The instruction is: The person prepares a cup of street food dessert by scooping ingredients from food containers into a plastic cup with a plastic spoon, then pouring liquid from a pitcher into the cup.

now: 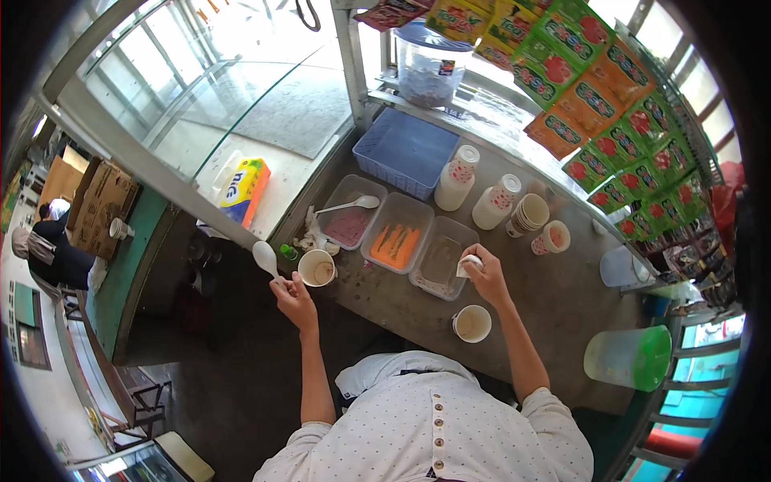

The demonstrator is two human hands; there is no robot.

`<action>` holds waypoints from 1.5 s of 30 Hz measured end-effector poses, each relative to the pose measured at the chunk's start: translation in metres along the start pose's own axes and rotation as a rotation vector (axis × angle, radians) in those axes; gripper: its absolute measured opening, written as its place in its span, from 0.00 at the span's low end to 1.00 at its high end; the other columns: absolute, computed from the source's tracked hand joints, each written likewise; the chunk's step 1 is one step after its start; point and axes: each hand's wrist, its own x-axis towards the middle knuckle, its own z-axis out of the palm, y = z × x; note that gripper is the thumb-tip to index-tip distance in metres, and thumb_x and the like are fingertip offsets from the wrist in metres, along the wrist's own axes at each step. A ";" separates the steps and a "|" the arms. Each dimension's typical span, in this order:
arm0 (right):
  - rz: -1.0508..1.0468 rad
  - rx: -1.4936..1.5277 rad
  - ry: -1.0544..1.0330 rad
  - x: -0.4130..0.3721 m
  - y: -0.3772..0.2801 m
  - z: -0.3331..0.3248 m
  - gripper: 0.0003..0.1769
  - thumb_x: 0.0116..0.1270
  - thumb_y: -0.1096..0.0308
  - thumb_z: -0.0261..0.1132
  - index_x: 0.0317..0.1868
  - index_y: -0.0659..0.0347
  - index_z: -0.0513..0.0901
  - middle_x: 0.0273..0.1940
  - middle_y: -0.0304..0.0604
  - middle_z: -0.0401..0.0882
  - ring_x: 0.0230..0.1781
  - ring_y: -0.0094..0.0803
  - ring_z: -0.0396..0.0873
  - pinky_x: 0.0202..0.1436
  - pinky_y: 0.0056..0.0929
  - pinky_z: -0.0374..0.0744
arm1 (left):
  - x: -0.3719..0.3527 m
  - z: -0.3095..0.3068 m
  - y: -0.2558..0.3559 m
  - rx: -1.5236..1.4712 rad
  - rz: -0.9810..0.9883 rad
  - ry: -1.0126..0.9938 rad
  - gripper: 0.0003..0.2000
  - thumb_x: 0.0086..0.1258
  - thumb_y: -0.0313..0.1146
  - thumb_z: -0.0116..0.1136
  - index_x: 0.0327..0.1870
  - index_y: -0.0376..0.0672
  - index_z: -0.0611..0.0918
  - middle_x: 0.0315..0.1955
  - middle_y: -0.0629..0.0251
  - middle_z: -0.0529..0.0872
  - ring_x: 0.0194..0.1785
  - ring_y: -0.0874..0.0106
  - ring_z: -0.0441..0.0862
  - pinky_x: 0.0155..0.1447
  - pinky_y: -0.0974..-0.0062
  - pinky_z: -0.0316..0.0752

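My left hand [296, 307] is closed around the handle of a white plastic spoon [264, 257], its bowl pointing up and away. Right at its fingertips stands a paper cup [318, 267] with some brown stuff inside. Over the right edge of a nearly bare clear tub [434, 277], my right hand [487, 277] pinches a small white piece [466, 266] that looks like folded tissue or cloth. Nearer my body stands a second paper cup [471, 324] with pale contents. Beside the bare tub are a tub of orange powder [395, 247] and a tub of pinkish-purple powder [348, 224], another white spoon [359, 202] resting across it.
Stacked paper cups [528, 215] and upside-down cup stacks [454, 189] line the back right, beside a blue basket [405, 150]. Drink sachets [594, 96] hang above. A green-lidded container [626, 357] is at right. A crumpled plastic bag [312, 234] lies left; a person [64, 249] sits far left.
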 end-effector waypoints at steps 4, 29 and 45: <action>0.027 0.053 0.072 -0.021 0.006 0.009 0.07 0.67 0.67 0.59 0.35 0.61 0.76 0.27 0.30 0.72 0.24 0.14 0.67 0.25 0.15 0.66 | 0.001 0.005 0.028 -0.233 0.087 -0.115 0.11 0.70 0.32 0.54 0.33 0.40 0.66 0.24 0.72 0.65 0.26 0.83 0.61 0.28 0.81 0.60; 0.138 0.079 0.513 -0.033 0.037 -0.060 0.10 0.70 0.63 0.51 0.36 0.60 0.74 0.27 0.33 0.69 0.29 0.18 0.68 0.32 0.20 0.67 | -0.102 0.133 0.109 -0.637 -0.114 -1.073 0.08 0.70 0.28 0.54 0.34 0.42 0.67 0.19 0.79 0.63 0.21 0.90 0.57 0.22 0.87 0.50; -0.248 -0.657 0.215 0.086 0.043 0.006 0.18 0.58 0.71 0.63 0.50 0.57 0.75 0.49 0.48 0.70 0.53 0.45 0.72 0.52 0.40 0.76 | -0.086 0.110 0.093 -0.578 -0.239 -1.071 0.09 0.76 0.34 0.44 0.36 0.40 0.71 0.20 0.77 0.65 0.23 0.87 0.59 0.26 0.85 0.54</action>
